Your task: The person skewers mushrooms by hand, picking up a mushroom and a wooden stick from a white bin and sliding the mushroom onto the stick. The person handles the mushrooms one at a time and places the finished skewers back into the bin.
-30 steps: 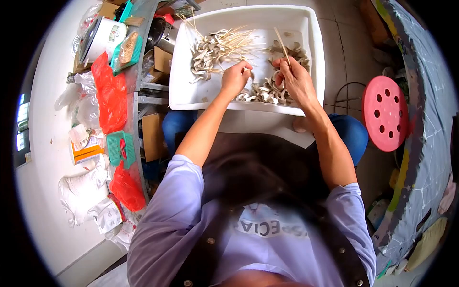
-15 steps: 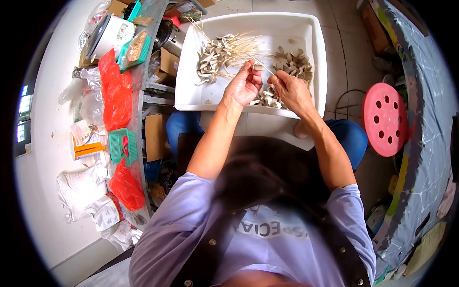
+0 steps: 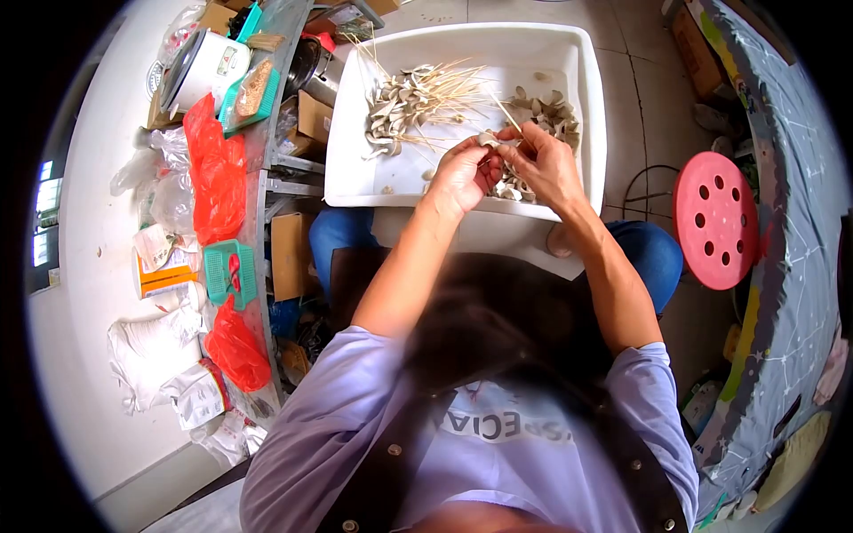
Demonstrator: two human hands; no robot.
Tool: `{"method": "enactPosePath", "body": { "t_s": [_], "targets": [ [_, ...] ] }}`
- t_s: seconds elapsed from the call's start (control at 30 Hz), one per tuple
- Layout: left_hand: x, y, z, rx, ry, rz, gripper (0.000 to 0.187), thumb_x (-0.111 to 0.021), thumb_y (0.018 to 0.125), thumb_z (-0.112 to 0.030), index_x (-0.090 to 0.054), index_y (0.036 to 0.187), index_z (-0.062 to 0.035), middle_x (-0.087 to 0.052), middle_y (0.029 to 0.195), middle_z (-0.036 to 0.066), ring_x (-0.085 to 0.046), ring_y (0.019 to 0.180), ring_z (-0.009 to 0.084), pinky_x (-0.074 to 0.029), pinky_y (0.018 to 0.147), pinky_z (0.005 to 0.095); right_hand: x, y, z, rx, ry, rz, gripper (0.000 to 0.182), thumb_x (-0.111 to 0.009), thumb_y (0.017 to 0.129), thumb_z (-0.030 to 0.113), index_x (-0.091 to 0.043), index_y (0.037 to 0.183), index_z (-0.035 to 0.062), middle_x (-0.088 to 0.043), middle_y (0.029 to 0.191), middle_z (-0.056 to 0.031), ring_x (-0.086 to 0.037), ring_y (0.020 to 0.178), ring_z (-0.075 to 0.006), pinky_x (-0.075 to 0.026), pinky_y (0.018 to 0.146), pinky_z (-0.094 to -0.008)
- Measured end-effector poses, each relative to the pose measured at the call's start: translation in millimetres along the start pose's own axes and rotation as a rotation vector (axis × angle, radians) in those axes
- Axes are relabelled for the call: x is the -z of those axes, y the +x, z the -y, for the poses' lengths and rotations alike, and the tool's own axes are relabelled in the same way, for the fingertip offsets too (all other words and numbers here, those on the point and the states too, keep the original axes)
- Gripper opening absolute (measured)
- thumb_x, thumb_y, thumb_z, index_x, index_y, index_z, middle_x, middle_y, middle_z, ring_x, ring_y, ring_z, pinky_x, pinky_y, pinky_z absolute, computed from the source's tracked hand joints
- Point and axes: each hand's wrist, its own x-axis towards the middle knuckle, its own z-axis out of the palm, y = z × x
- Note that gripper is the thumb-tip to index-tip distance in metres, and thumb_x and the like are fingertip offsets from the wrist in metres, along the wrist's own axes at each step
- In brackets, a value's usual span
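Over the near side of a white plastic tub (image 3: pixel 355 197), my two hands meet at the fingertips. My left hand (image 3: pixel 466 176) pinches a pale grey-beige slice (image 3: pixel 487 139), whose kind I cannot make out. My right hand (image 3: pixel 546 164) grips a thin wooden skewer (image 3: pixel 506 113) that slants up and to the left; its lower end is hidden by the fingers. On the tub's left lies a heap of skewered slices (image 3: pixel 391 111), their bare sticks pointing mostly right. Loose slices (image 3: pixel 560 115) are piled at the right, partly behind my right hand.
To the left runs a cluttered shelf with a red plastic bag (image 3: pixel 213 178), a green basket (image 3: pixel 218 266) and a white pot (image 3: pixel 209 67). A red round stool (image 3: pixel 715 222) stands at the right, beside a cloth-covered surface (image 3: pixel 800 266). My knees flank the tub.
My left hand has moved right and slightly down, and now holds a slice against my right fingers. The skewer has turned to point more steeply upward.
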Motion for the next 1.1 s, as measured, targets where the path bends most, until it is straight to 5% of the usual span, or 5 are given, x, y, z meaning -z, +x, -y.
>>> {"method": "enactPosePath", "body": {
  "t_s": [0.17,0.37,0.47,0.7,1.1],
  "targets": [
    [-21,-13,5,-0.19,0.292,-0.139,0.005,-0.055,0.089,-0.006,-0.058,0.093,-0.0076,-0.063,0.08,0.002,-0.06,0.065,0.0102,-0.051,0.058,0.0225,-3,-1,-4,0.03,-0.012,-0.036,0.023,-0.069,0.081,0.025,-0.064,0.093,0.0063,-0.064,0.068,-0.0111,-0.062,0.06,-0.0207,-0.048,0.057,-0.033],
    [-28,-28,1,-0.246,0.369,0.057,0.016,-0.06,0.091,-0.021,-0.06,0.099,-0.0073,-0.065,0.094,0.003,-0.063,0.081,0.0135,-0.051,0.073,0.0274,-3,3,-10,-0.029,0.019,-0.087,0.023,-0.068,0.081,0.026,-0.064,0.093,0.0066,-0.064,0.068,-0.0123,-0.063,0.061,-0.0238,-0.048,0.058,-0.0344],
    [-22,-24,2,-0.228,0.437,-0.023,0.021,-0.06,0.091,-0.025,-0.058,0.101,-0.0071,-0.065,0.097,0.005,-0.063,0.088,0.0159,-0.05,0.077,0.0297,-3,-2,-5,0.051,-0.043,-0.079,0.023,-0.067,0.082,0.028,-0.063,0.093,0.0074,-0.064,0.067,-0.0123,-0.063,0.062,-0.0262,-0.048,0.058,-0.0359],
    [-6,-18,-31,-0.276,-0.002,-0.059,0.012,-0.06,0.091,-0.021,-0.058,0.095,-0.0098,-0.065,0.098,0.01,-0.063,0.09,0.0208,-0.05,0.078,0.0326,6,-2,7,-0.077,0.032,-0.021,0.024,-0.052,0.093,0.031,-0.064,0.098,0.0109,-0.062,0.065,-0.0129,-0.063,0.062,-0.0288,-0.047,0.059,-0.0384],
    [5,-13,-36,-0.272,-0.166,-0.029,0.015,-0.063,0.089,-0.022,-0.062,0.096,-0.0084,-0.063,0.103,0.008,-0.056,0.098,0.0202,-0.046,0.089,0.0368,-4,-7,-1,0.116,-0.241,0.036,0.018,-0.054,0.088,0.025,-0.067,0.092,0.0125,-0.065,0.073,-0.0146,-0.064,0.071,-0.0343,-0.05,0.065,-0.0433]
  ]
}}
